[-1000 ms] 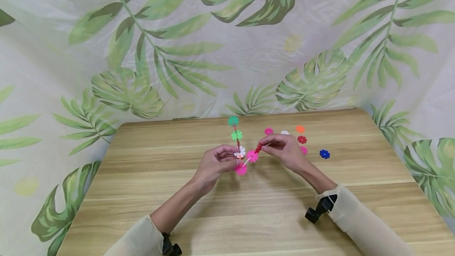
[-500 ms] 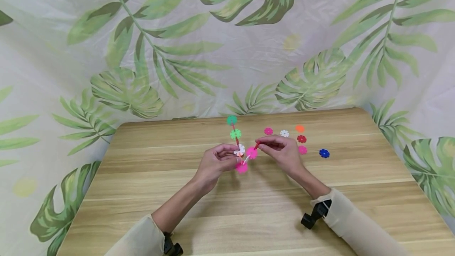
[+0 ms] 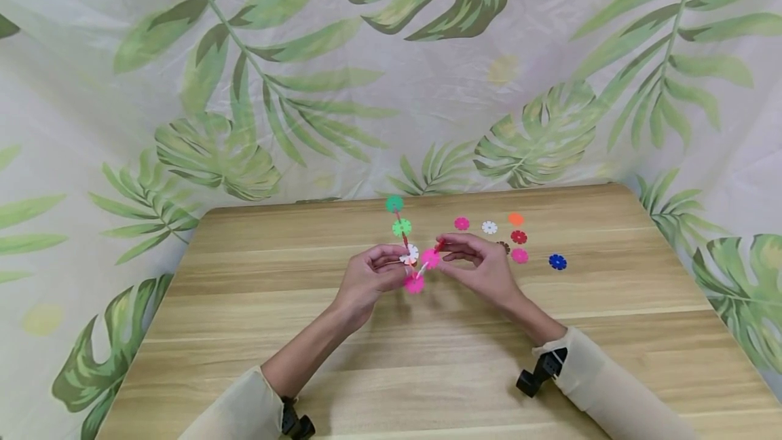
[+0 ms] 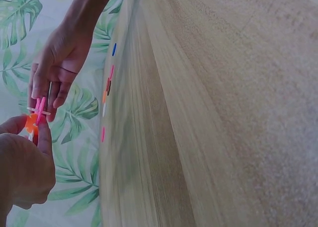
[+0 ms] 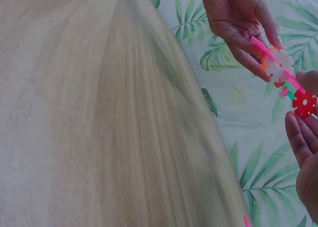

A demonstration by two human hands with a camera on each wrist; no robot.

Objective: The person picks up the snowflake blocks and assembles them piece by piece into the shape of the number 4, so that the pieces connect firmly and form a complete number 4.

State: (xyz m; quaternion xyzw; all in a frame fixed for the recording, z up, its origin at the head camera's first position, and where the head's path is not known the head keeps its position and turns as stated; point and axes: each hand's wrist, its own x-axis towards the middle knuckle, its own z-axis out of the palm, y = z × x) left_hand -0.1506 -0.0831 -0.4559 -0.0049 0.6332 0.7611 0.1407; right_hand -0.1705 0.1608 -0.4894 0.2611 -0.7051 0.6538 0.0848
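the left hand [image 3: 366, 280] pinches a chain of notched discs [image 3: 412, 253] at an orange disc [image 4: 32, 121], between thumb and finger. beyond that grip the chain runs to a light green disc [image 3: 401, 227] and a teal disc [image 3: 394, 204]; just right of it sit two pink discs [image 3: 430, 259]. fingertips of the right hand [image 3: 485, 270] touch the chain's red disc [image 5: 304, 104]; whether the thumb pinches it too, i cannot tell. loose discs [image 3: 489, 227] lie beyond and right of the right hand, a blue disc [image 3: 557, 262] outermost.
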